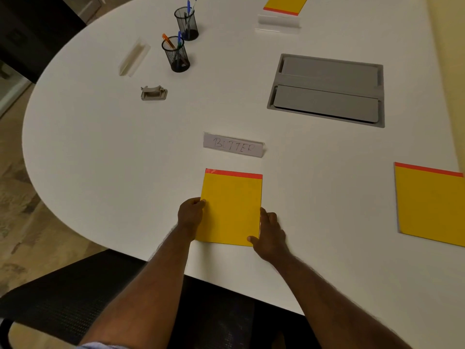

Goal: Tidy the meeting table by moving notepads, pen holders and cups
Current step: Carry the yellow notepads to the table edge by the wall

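The white table (pixel 100 152) curves away at its left edge, leaving wide bare surface on the near left. Two mesh pen holders (pixel 177 55) stand at far left-centre, just beside each other. Three yellow notepads show; the middle notepad (pixel 230 210) lies flat near the near edge, long axis running near to far, red strip at the far end. The left hand (pixel 190 215) pinches its left edge with curled fingers; the right hand (pixel 270 235), loosely spread, presses its right edge and near corner. Another notepad (pixel 430 205) lies well apart at right.
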Demonstrator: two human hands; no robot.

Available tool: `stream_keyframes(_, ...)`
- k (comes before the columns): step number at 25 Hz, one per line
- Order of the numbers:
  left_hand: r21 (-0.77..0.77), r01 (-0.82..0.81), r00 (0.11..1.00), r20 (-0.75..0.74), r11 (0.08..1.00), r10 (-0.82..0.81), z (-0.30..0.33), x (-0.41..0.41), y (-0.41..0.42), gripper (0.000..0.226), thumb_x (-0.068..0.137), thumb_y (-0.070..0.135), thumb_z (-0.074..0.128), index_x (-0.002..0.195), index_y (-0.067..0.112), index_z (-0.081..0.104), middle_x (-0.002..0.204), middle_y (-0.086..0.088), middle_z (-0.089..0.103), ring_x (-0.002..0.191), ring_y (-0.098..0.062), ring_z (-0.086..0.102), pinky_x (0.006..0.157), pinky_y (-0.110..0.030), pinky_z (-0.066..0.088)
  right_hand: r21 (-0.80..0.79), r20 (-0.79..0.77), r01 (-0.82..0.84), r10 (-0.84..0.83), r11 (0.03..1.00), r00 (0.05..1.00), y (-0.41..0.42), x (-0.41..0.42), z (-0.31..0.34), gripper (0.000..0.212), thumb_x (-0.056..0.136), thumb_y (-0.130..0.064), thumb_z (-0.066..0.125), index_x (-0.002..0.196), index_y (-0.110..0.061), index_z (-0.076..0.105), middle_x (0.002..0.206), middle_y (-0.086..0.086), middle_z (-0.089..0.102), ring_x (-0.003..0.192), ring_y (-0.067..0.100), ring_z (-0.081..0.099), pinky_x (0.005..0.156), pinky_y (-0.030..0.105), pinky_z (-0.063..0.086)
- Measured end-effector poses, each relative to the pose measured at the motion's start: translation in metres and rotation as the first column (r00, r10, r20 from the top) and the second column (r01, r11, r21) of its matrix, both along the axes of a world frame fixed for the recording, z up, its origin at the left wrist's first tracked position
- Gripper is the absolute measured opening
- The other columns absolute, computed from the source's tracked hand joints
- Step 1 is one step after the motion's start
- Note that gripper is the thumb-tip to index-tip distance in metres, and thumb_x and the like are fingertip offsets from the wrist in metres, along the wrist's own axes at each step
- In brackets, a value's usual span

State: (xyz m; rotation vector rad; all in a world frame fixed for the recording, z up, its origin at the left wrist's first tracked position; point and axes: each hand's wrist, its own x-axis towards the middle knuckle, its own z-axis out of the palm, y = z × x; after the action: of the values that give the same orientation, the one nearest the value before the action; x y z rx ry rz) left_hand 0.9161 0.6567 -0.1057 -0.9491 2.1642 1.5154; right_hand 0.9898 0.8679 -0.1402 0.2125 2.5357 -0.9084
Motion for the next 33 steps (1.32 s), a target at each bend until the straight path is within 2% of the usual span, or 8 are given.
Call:
stream_keyframes(6, 0.017, 0.120, 0.983, -0.143, 0.993, -0.116, 0.021, 0.003, 0.015, 0.025, 0.098, 0.016, 0.049, 0.121, 0.009, 0.057, 0.122, -0.013, 0.060, 0.102, -0.030, 0.057, 0.083, -0.037, 0.047, -0.198, 0.039, 0.108, -0.102, 0.974, 0.994, 0.017, -0.006, 0.006, 0.091, 0.077, -0.019, 0.081, 0.149, -0.007, 0.026, 0.135, 0.015, 0.034, 0.121, 0.031, 0.047, 0.100, 0.045, 0.046)
stream_keyframes(11, 0.062, 0.128, 0.977, -0.178, 0.990, -0.115, 0.039, 0.007, 0.047, 0.021, 0.099, 0.018, 0.049, 0.118, 0.015, 0.057, 0.112, -0.008, 0.062, 0.087, -0.020, 0.059, 0.065, -0.026, 0.045, -0.381, 0.030, 0.238, -0.246, 0.893, 0.969, 0.056, -0.020, 0.031, 0.080, 0.082, -0.016, 0.077, 0.146, -0.005, 0.031, 0.141, 0.017, 0.047, 0.125, 0.034, 0.051, 0.103, 0.049, 0.045)
stream_keyframes(13, 0.073, 0.123, 0.979, -0.172, 0.990, -0.109, 0.044, 0.008, 0.068, 0.021, 0.099, 0.019, 0.049, 0.118, 0.018, 0.057, 0.110, -0.006, 0.062, 0.084, -0.016, 0.059, 0.064, -0.027, 0.045, -0.405, 0.006, 0.275, -0.298, 0.872, 0.955, 0.077, -0.027, 0.041, 0.080, 0.080, -0.013, 0.078, 0.145, -0.003, 0.032, 0.138, 0.015, 0.051, 0.122, 0.032, 0.054, 0.102, 0.043, 0.046)
stream_keyframes(16, 0.104, 0.099, 0.977, -0.197, 0.990, -0.078, 0.047, 0.009, 0.110, 0.027, 0.098, 0.018, 0.051, 0.124, 0.016, 0.058, 0.111, -0.004, 0.062, 0.085, -0.014, 0.061, 0.067, -0.028, 0.047, -0.421, -0.037, 0.349, -0.400, 0.837, 0.916, 0.115, -0.029, 0.052, 0.073, 0.077, -0.010, 0.081, 0.138, -0.005, 0.041, 0.124, 0.009, 0.058, 0.111, 0.027, 0.058, 0.088, 0.029, 0.045)
stream_keyframes(19, 0.167, 0.137, 0.968, -0.232, 0.976, -0.096, 0.043, 0.010, 0.163, 0.033, 0.096, 0.015, 0.054, 0.129, 0.017, 0.058, 0.113, 0.000, 0.065, 0.092, -0.017, 0.064, 0.078, -0.034, 0.051, -0.436, -0.020, 0.434, -0.491, 0.788, 0.871, 0.166, -0.028, 0.057, 0.069, 0.076, -0.013, 0.082, 0.135, -0.008, 0.047, 0.118, 0.002, 0.058, 0.104, 0.017, 0.056, 0.085, 0.024, 0.042)
stream_keyframes(22, 0.141, 0.281, 0.932, -0.276, 0.949, -0.235, 0.033, 0.010, 0.216, 0.034, 0.097, 0.015, 0.054, 0.130, 0.020, 0.058, 0.112, 0.003, 0.065, 0.098, -0.020, 0.062, 0.081, -0.036, 0.051, -0.415, -0.022, 0.520, -0.579, 0.747, 0.815, 0.217, -0.024, 0.058, 0.068, 0.075, -0.012, 0.082, 0.133, -0.007, 0.049, 0.118, 0.001, 0.059, 0.111, 0.021, 0.056, 0.087, 0.023, 0.042)
stream_keyframes(26, -0.018, 0.414, 0.878, -0.254, 0.910, -0.405, 0.024, 0.003, 0.284, 0.035, 0.093, 0.016, 0.060, 0.128, 0.020, 0.061, 0.098, 0.002, 0.064, 0.091, -0.023, 0.061, 0.075, -0.030, 0.045, -0.297, -0.045, 0.622, -0.661, 0.725, 0.749, 0.279, -0.016, 0.057, 0.077, 0.075, -0.013, 0.083, 0.140, -0.003, 0.043, 0.134, 0.017, 0.051, 0.122, 0.029, 0.051, 0.096, 0.033, 0.044)
stream_keyframes(33, -0.023, 0.529, 0.819, -0.247, 0.848, -0.518, 0.014, -0.007, 0.372, 0.037, 0.085, 0.014, 0.071, 0.121, 0.016, 0.062, 0.095, -0.006, 0.068, 0.080, -0.017, 0.063, 0.071, -0.026, 0.049, -0.110, -0.059, 0.710, -0.718, 0.695, 0.693, 0.363, -0.014, 0.045, 0.085, 0.075, -0.022, 0.083, 0.144, -0.003, 0.038, 0.137, 0.019, 0.042, 0.124, 0.033, 0.046, 0.097, 0.037, 0.043)
